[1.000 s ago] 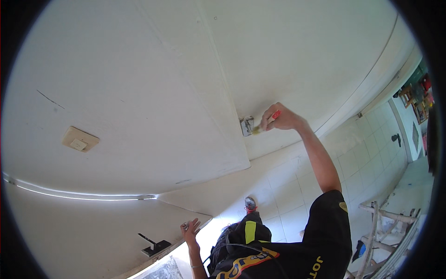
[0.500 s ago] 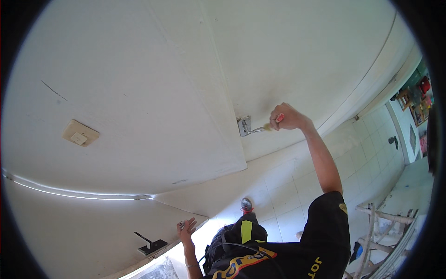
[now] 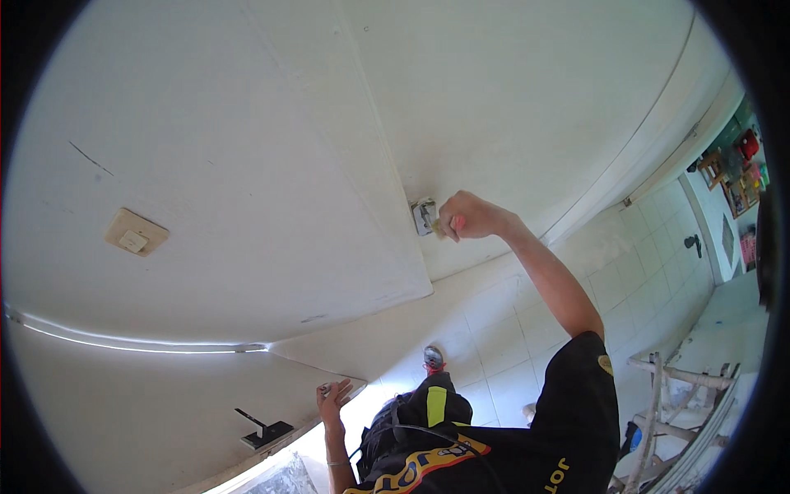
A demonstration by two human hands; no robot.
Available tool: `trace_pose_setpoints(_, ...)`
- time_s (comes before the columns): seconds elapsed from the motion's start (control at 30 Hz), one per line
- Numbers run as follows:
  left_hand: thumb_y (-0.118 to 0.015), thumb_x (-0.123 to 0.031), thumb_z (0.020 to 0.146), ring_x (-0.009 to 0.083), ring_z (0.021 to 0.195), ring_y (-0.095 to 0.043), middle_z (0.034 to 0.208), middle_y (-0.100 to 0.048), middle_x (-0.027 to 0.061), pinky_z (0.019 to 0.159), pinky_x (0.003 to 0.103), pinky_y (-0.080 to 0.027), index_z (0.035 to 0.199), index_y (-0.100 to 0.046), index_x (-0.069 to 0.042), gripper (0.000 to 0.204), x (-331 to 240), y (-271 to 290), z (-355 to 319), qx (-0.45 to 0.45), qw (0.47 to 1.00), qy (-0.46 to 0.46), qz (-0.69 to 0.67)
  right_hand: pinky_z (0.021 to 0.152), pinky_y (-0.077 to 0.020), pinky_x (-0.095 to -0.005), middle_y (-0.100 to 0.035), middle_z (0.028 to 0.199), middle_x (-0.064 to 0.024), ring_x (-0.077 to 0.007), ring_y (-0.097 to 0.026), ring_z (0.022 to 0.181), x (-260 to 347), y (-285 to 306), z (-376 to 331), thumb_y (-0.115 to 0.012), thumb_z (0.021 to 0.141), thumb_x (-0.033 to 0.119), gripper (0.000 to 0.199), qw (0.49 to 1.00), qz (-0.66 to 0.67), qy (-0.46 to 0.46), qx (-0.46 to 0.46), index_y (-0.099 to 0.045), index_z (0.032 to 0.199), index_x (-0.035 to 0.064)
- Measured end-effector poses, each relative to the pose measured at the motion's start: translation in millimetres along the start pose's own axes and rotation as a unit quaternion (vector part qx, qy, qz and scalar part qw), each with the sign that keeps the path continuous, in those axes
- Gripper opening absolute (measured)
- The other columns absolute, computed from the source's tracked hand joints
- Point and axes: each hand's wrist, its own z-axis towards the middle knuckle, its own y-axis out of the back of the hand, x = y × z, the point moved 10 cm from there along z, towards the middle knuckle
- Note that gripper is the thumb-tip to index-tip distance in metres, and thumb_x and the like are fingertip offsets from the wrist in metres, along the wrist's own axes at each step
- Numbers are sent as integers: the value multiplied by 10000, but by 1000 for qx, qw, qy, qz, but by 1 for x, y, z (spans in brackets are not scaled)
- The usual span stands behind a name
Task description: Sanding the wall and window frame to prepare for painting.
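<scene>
My right hand (image 3: 467,216) is closed around the red handle of a paintbrush (image 3: 460,223). Its pale bristles reach beside a metal door fitting (image 3: 424,216), a lever handle on a plate set in a white panel. My hand covers part of the brush, and I cannot tell whether the bristles touch the metal. Lower down, my left hand (image 3: 332,403) is raised near a white panel's edge. Its fingers are curled at a small greyish thing (image 3: 327,388), too small to name.
A cream wall switch (image 3: 136,232) is on the white wall at left. A dark-plated lever handle (image 3: 267,434) sticks out at lower left. My shoe (image 3: 434,359) stands on pale floor tiles (image 3: 504,344). At right stands a paint-splashed wooden frame (image 3: 695,378), with shelved things (image 3: 742,193) farther off.
My right hand has moved left with the brush, bringing it closer against the door fitting and hiding more of the lever. My left hand has barely moved.
</scene>
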Motion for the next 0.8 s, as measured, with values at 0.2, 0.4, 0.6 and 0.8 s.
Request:
trace_pose_setpoints(0.2,-541,-303,994,315,1080,-652,1144,-681,211,877,451,-465,1121,-483,-70,271,3,8,-3,-4,1000,-4,-3,562,-509,-363,-660,601,-105,-282,-672,618,-7,-2,3,-565,625,2,106,966,-252,-53,25,-644,571,48)
trace_pose_setpoints(0.4,-536,-305,995,318,1084,-651,1154,-680,203,897,482,-452,1124,-487,-73,271,6,14,-9,-1,1000,-6,-7,607,-532,-338,-673,619,-98,-240,-677,634,-8,-15,12,-596,619,-6,80,991,-79,-99,47,-666,601,31)
trace_pose_setpoints(0.6,-523,-309,1002,323,1106,-639,1166,-673,209,919,482,-445,1140,-483,-69,280,15,24,-11,-12,1000,0,-12,644,-536,-336,-679,672,-109,-196,-677,691,-4,-5,12,-621,682,-49,94,985,33,-168,14,-625,598,-7)
trace_pose_setpoints(0.8,-521,-310,1005,326,1098,-645,1164,-674,209,919,481,-446,1145,-484,-75,276,12,21,-13,-9,1000,0,-8,647,-536,-350,-680,683,-148,-227,-700,710,-46,11,-16,-612,742,-19,80,917,-299,-248,-88,-650,674,-1)
